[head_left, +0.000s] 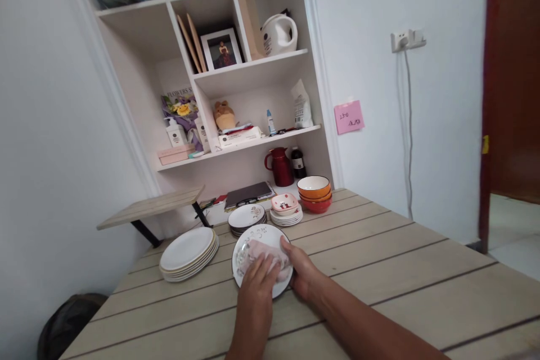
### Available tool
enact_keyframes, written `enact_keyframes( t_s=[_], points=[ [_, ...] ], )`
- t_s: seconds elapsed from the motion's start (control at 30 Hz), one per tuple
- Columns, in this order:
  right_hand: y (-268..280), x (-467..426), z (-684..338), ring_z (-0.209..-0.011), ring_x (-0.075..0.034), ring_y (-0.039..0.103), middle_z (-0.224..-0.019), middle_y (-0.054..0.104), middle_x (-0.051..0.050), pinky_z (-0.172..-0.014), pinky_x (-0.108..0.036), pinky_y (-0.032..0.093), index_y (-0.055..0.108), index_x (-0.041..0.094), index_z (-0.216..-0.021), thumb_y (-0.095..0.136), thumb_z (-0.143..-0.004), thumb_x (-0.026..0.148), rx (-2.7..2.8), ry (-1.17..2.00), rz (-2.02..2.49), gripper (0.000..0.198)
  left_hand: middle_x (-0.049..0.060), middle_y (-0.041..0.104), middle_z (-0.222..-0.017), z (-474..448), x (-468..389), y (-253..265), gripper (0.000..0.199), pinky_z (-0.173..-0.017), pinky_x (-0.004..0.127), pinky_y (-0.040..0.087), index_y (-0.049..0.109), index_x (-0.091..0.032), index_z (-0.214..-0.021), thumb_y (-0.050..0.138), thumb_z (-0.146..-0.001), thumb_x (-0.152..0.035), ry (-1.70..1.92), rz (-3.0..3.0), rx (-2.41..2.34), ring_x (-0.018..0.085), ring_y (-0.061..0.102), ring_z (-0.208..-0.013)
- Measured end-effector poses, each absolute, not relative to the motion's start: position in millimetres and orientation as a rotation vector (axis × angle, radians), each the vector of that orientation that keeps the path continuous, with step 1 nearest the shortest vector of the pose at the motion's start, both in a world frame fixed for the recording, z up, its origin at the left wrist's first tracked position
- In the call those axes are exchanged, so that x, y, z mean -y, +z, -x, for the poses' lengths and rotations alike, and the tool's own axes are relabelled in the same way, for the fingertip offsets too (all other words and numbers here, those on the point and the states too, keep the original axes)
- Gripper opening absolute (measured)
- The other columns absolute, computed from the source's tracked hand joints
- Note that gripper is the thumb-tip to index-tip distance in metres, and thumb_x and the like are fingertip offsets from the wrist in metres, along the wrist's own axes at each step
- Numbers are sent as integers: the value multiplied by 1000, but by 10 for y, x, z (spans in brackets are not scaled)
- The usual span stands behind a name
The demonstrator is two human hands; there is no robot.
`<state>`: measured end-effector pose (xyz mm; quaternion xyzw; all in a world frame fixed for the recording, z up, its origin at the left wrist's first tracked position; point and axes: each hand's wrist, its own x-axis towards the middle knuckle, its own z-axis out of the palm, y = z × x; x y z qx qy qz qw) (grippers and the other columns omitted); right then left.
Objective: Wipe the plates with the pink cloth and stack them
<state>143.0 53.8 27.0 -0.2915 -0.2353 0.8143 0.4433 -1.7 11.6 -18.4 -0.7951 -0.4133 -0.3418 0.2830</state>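
A white plate (264, 232) with a dark rim and a floral pattern is held tilted above the table. Gripping its right edge, my right hand (304, 273) has the thumb over the rim and the fingers partly hidden beneath. My left hand (258, 284) presses a pale pink cloth (257, 248) against the plate's face, its fingers bent over the cloth. Just behind is a stack of similar dark-rimmed plates (247, 216). On the left stands a stack of larger white plates (188, 250) with yellowish rims.
Small dishes (287, 217) carry a red-patterned bowl (284, 203); beside them are stacked orange and red bowls (314, 194). Behind lie a dark laptop (248, 193) and a red jug (280, 167). A small raised shelf (152, 207) stands at the table's (379, 270) back left.
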Motion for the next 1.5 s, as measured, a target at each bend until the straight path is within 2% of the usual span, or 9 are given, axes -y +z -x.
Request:
enact_keyframes(
  t_s=[0.17,0.27,0.47,0.73,0.93,1.1,1.3,1.5],
  points=[
    [260,-501,-1402,-77,-24,72,-86,76,-16,-79,-36,54,67,5,-106,53,-88,46,615,2044,735,47,6,64,-129,56,-239,-267,51,-101,46,47,60,-24,-127,39,-85,-4,-930,2158,1081,23,50,-129],
    [222,-492,-1342,-76,-23,72,-85,76,-15,-78,-35,54,66,7,-107,56,-86,46,589,2012,763,45,6,64,-128,89,-246,-257,56,-102,49,47,59,-25,-128,38,-82,-1,-904,2058,1151,24,52,-126],
    [210,-565,-1363,-76,-23,72,-86,77,-14,-78,-38,55,60,10,-116,51,-89,45,459,1927,802,45,6,66,-124,65,-90,-145,50,-92,41,56,62,-23,-124,41,-84,-3,-757,1987,1364,24,60,-117],
    [246,-637,-1499,-84,-24,72,-97,76,-16,-85,-39,54,59,7,-119,49,-90,43,471,1910,765,48,6,65,-127,19,-41,-91,58,-94,39,55,58,-23,-129,38,-80,0,-820,2236,1127,21,58,-120],
    [217,-552,-1440,-85,-27,72,-97,75,-18,-85,-40,53,65,4,-109,53,-88,46,622,2000,751,49,7,61,-132,0,-16,-24,61,-99,46,50,56,-25,-131,37,-78,0,-844,2304,1208,22,54,-125],
    [170,-525,-1357,-83,-25,72,-96,76,-17,-83,-37,53,67,8,-106,60,-84,47,641,1976,818,46,5,60,-133,19,-38,-33,63,-108,53,41,56,-26,-131,38,-78,2,-841,2158,1397,24,51,-128],
    [165,-586,-1365,-82,-23,72,-93,76,-14,-79,-36,55,63,10,-112,56,-85,48,520,1921,821,47,8,61,-132,33,-51,-102,51,-101,46,49,58,-20,-129,37,-85,-3,-811,2069,1498,25,52,-126],
    [222,-614,-1444,-81,-23,72,-94,76,-14,-80,-36,55,61,10,-115,48,-90,45,505,1913,748,44,5,62,-131,21,-43,-114,51,-101,43,50,60,-22,-127,37,-85,-3,-851,2231,1332,22,53,-126]
  ],
)
